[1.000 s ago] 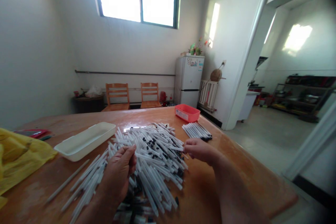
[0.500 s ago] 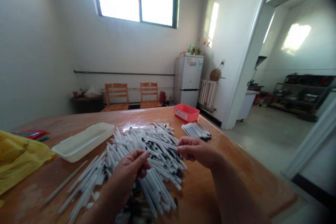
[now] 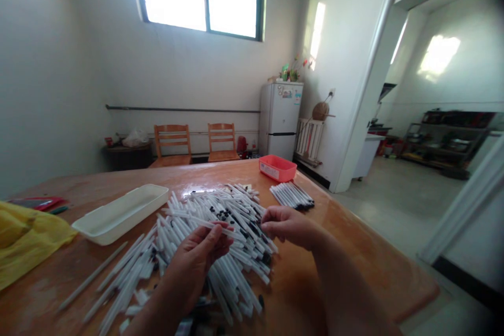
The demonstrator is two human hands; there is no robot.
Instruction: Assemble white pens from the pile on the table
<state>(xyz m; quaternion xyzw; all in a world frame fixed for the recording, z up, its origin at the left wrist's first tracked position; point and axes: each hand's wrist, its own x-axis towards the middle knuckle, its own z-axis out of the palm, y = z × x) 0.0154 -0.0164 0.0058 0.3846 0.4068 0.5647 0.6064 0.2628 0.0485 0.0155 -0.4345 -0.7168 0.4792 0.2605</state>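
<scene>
Pen tube (image 3: 199, 220) slants ten-to-four o'clock, grasped by the fingers of the left hand (image 3: 197, 253); right hand (image 3: 289, 226) at three, its grip unclear.

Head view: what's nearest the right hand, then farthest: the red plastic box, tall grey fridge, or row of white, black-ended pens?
1. Row of pens, just beyond the right hand.
2. Red box, farther back on the table.
3. Fridge, past the table.
</scene>
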